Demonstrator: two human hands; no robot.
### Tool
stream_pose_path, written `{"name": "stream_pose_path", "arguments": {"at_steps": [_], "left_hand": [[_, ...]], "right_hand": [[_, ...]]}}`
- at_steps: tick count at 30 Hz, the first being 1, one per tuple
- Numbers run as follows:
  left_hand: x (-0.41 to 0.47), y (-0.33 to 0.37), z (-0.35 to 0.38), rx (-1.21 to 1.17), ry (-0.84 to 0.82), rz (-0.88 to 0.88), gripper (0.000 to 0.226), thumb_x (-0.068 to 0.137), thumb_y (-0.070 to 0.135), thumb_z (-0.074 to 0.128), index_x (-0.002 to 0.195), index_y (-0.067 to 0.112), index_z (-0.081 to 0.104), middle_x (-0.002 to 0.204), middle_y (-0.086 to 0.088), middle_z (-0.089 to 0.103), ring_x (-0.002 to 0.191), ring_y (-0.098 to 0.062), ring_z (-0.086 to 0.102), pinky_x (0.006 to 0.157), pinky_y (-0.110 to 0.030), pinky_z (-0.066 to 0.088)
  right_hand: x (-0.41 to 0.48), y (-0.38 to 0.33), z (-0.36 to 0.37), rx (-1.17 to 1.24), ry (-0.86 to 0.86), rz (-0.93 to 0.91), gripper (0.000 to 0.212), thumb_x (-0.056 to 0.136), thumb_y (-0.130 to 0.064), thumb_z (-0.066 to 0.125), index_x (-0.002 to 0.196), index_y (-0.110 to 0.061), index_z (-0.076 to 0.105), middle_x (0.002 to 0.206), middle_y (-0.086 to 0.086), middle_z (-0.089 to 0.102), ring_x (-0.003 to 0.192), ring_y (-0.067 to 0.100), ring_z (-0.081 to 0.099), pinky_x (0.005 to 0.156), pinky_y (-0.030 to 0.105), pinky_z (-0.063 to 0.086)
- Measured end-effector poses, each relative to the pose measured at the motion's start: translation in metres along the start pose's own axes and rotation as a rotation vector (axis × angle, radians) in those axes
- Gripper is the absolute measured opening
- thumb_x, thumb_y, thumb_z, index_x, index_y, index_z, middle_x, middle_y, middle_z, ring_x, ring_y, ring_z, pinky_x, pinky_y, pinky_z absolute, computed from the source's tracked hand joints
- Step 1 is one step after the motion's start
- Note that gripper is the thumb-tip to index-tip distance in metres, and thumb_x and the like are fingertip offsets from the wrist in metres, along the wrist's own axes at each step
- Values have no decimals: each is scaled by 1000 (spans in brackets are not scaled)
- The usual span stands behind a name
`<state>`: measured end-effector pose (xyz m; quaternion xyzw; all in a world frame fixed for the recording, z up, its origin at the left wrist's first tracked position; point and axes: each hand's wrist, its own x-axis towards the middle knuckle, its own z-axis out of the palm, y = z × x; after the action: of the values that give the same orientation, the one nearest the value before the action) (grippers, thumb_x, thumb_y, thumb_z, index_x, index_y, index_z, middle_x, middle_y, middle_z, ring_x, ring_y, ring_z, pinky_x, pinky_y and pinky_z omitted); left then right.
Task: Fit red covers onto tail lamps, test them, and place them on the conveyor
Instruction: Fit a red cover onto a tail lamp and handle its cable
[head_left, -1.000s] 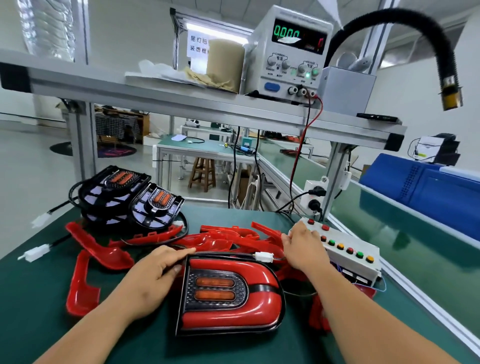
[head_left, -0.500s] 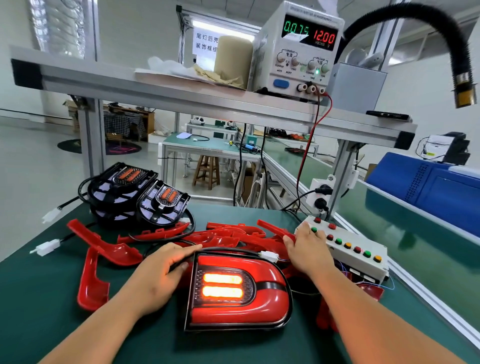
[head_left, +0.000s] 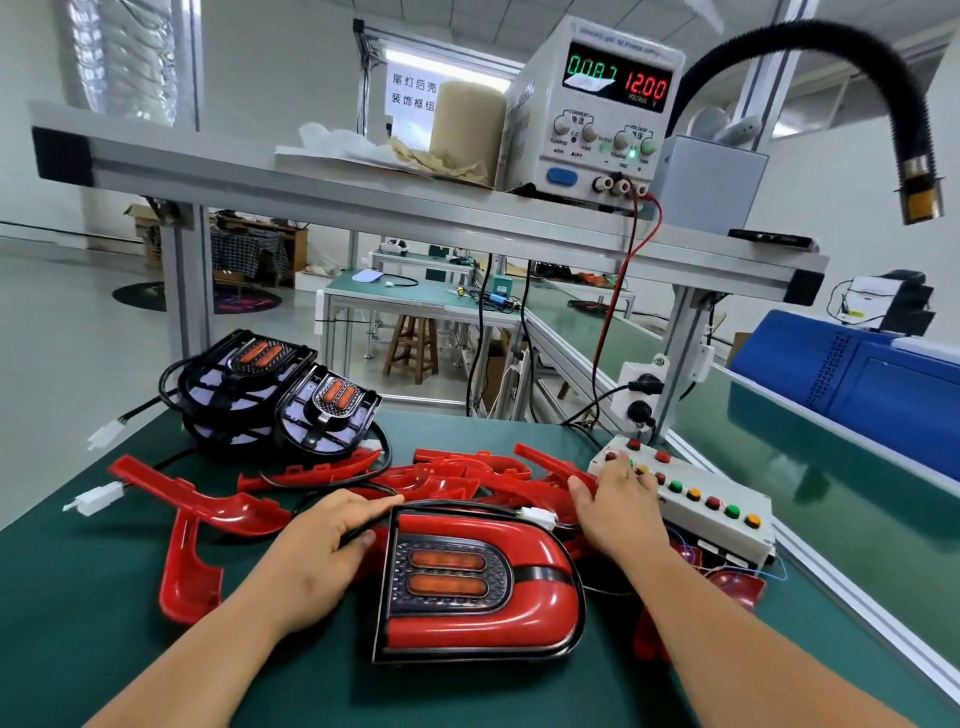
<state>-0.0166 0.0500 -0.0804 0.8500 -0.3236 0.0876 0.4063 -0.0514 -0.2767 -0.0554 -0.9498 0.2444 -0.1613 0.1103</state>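
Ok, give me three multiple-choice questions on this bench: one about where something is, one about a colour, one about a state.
1. Where does the power supply stand?
A. on the conveyor
B. on the shelf above the bench
C. on the stool

2. What colour are its voltage digits?
A. green
B. blue
C. red

3. In what state is the tail lamp nearest the person?
A. red cover fitted
B. bare, with no cover
C. in pieces

Answers:
1 B: its case sits on the aluminium shelf.
2 C: 12.00 glows red beside the green current figure.
3 A: the glossy red cover wraps round the dark lens.
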Motion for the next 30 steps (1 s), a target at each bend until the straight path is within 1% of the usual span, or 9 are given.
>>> {"name": "stream_pose_path", "arguments": {"at_steps": [3, 6, 11, 13, 16, 21, 24, 27, 30], "left_hand": [[1, -1, 0, 1, -7, -14, 49, 98, 8, 55, 128, 47, 52, 111, 22, 55, 109, 5, 51, 87, 0, 31], [1, -1, 1, -4, -7, -16, 48, 98, 8, 55, 130, 45, 53, 111, 22, 55, 109, 5, 51, 87, -1, 32], [1, -3, 1, -18, -7, -17, 48, 97, 7, 55, 131, 40, 54, 111, 19, 56, 110, 4, 51, 91, -4, 31], [1, -4, 2, -14, -8, -16, 48, 97, 6, 56, 132, 37, 55, 112, 16, 57, 112, 1, 52, 94, -7, 31], [2, -4, 2, -20, -3, -17, 48, 96, 5, 56, 132, 38, 55, 114, 14, 58, 113, 0, 52, 92, -2, 29], [2, -4, 3, -29, 2, -24, 49, 96, 5, 56, 130, 40, 54, 114, 15, 58, 113, 1, 52, 93, -3, 29], [2, -4, 3, -31, 3, -25, 48, 96, 5, 56, 132, 37, 55, 114, 16, 58, 113, 1, 52, 93, -2, 29], [2, -3, 2, -34, -5, -26, 48, 97, 5, 55, 133, 36, 55, 113, 16, 57, 113, 0, 52, 94, -3, 29], [1, -3, 2, -31, 1, -27, 48, 97, 6, 54, 133, 37, 55, 112, 17, 56, 111, 2, 51, 91, -1, 29]], "right_hand": [[-2, 2, 0, 44, 31, 87, 71, 98, -48, 42, 144, 4, 28, 155, 19, 28, 139, 41, 23, 116, 47, 23], [-1, 5, 1, 25, 36, 104, 67, 98, -49, 41, 137, 5, 36, 147, 22, 38, 136, 39, 31, 116, 47, 21], [1, 7, 4, -52, 39, 86, 69, 99, -51, 35, 137, 7, 37, 143, 22, 43, 133, 34, 40, 117, 43, 13], [2, 7, 3, -60, 54, 78, 65, 99, -52, 34, 129, 4, 44, 131, 19, 50, 123, 32, 47, 115, 44, 17], [1, 6, 1, -57, 56, 70, 61, 98, -53, 35, 122, 2, 47, 120, 15, 53, 115, 32, 50, 112, 44, 22], [1, 6, 0, -124, 54, 73, 64, 98, -54, 34, 128, 2, 45, 126, 16, 54, 120, 30, 49, 110, 42, 23], [-1, 5, 0, -121, 49, 103, 62, 97, -56, 34, 127, -2, 45, 126, 14, 52, 121, 32, 41, 106, 43, 30], [-3, 3, 1, -122, 60, 114, 64, 96, -56, 36, 133, -4, 43, 135, 14, 47, 128, 32, 35, 106, 45, 32], [-5, 3, 0, -211, 106, 87, 64, 95, -57, 36, 130, -5, 44, 134, 12, 49, 126, 30, 36, 103, 45, 33]]}}
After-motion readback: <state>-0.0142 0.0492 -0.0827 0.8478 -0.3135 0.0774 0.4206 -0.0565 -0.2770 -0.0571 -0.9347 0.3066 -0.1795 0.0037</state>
